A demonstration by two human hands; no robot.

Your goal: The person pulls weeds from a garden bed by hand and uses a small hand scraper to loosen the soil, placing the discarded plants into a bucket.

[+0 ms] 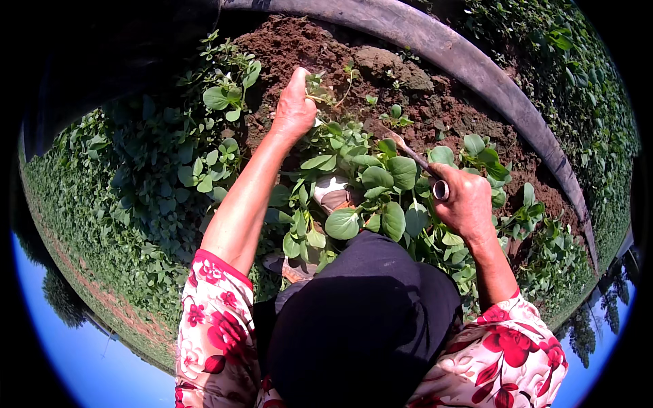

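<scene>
My left hand (295,108) is closed around the stems of a small weed (317,91) over bare reddish soil. Some of its thin stalks trail to the right of my fist. In my right hand (463,203) is a narrow hand tool with a metal blade (400,142); its hollow, round handle end (441,190) sticks out of the fist. The blade points up and left, with its tip close to the soil. Between my hands grow broad-leaved green plants (390,176), which partly cover my shoe (331,193).
A long grey hose or pipe (449,46) curves across the ground beyond my hands. Just before it lies crumbly soil (306,43) with a large clod (393,66). Dense green plants (127,188) spread on the left. My bent knees (377,270) are close below my hands.
</scene>
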